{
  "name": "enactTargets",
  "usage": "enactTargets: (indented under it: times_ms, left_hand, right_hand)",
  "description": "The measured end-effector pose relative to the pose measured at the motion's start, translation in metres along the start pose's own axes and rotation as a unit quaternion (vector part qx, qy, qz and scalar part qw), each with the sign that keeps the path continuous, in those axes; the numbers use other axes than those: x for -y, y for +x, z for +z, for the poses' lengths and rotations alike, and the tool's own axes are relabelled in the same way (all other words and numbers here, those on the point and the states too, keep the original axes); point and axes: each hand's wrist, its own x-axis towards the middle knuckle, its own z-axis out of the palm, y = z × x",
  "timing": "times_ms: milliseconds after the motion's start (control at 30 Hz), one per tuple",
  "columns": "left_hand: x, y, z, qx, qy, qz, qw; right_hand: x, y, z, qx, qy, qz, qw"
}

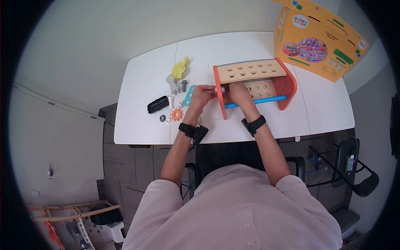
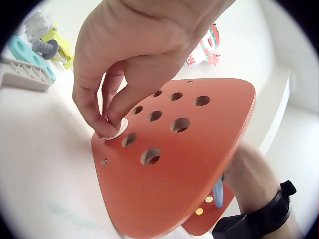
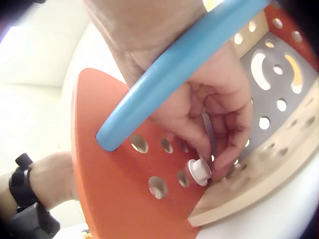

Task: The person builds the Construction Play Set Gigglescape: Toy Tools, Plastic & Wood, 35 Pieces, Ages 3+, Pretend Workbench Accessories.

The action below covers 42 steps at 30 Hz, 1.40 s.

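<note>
Person seated at a white table (image 1: 329,112), both hands busy at a toy bench of red side panels and pale perforated wood (image 1: 251,71).

Left hand (image 1: 202,98): outside the bench. Thumb and fingertips drawn together, pinching a white round plastic piece (image 2: 120,129) set flat against the outer face of the red side panel with round holes (image 2: 192,152).

Right hand (image 1: 238,93): reaches inside, under the upper wooden board, wrist passing behind a glossy blue rod (image 3: 164,74). Fingers curled, tips nearly meeting, pinching a white flanged plastic piece (image 3: 200,172) at the inner face of that same panel. Cannot tell whether the two white pieces are joined through it.

Loose parts lie left of the bench: a lime-yellow plastic piece (image 1: 179,70), a dark grey bolt (image 1: 184,86), a teal strip with holes (image 1: 189,95), partly hidden by the left hand, an orange gear (image 1: 173,113), and a black oblong tray (image 1: 158,104).

A yellow printed cardboard box (image 1: 318,43) stands at the table's far right, behind the bench. Black band on each wrist.
</note>
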Motion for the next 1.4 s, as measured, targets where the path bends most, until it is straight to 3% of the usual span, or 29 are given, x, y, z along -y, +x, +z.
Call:
enactTargets:
  times_ms: [67,200,267,667,900,967,1067,1133,1200,1267,1300,1367,1400]
  left_hand:
    - [0.0,-0.003,0.002,-0.01,-0.056,0.004,0.998]
    - [0.002,0.003,0.0,-0.014,-0.041,-0.007,0.999]
    - [0.001,0.005,-0.003,0.034,0.007,0.004,0.999]
    - [0.0,0.004,-0.002,0.011,0.185,0.087,0.979]
    - [0.012,0.006,-0.003,-0.019,0.187,0.144,0.971]
    - [-0.007,-0.003,0.001,-0.091,0.1,0.099,0.986]
    - [-0.048,-0.027,-0.003,-0.055,0.032,0.077,0.995]
    - [-0.074,-0.044,-0.001,-0.036,0.054,0.064,0.996]
    - [-0.091,-0.058,0.004,-0.002,0.087,0.053,0.995]
    - [-0.094,-0.061,0.008,0.014,0.081,0.025,0.996]
    - [-0.095,-0.06,0.009,0.032,0.075,-0.002,0.997]
    - [-0.089,-0.055,0.007,0.046,0.038,-0.006,0.998]
    - [-0.085,-0.053,0.006,0.06,0.002,-0.014,0.998]
  right_hand:
    - [0.009,-0.005,-0.008,0.001,0.012,0.023,1.0]
    - [0.018,-0.009,-0.018,0.011,-0.006,0.017,1.0]
    - [0.015,-0.006,-0.012,0.037,-0.065,-0.004,0.997]
    - [0.002,-0.002,0.002,-0.014,-0.041,-0.047,0.998]
    - [0.027,-0.023,-0.025,-0.028,-0.013,-0.016,0.999]
    - [0.033,-0.033,-0.042,0.057,0.018,-0.038,0.998]
    - [0.036,-0.056,-0.096,0.065,0.119,-0.073,0.988]
    - [0.033,-0.066,-0.144,0.002,0.106,-0.08,0.991]
    - [0.011,-0.063,-0.177,-0.166,0.113,-0.045,0.979]
    - [-0.023,-0.051,-0.196,-0.327,-0.007,-0.04,0.944]
    - [-0.04,-0.048,-0.201,-0.327,-0.007,-0.041,0.944]
    - [-0.064,-0.042,-0.199,-0.275,0.026,0.061,0.959]
    - [-0.07,-0.039,-0.192,-0.274,0.025,0.057,0.96]
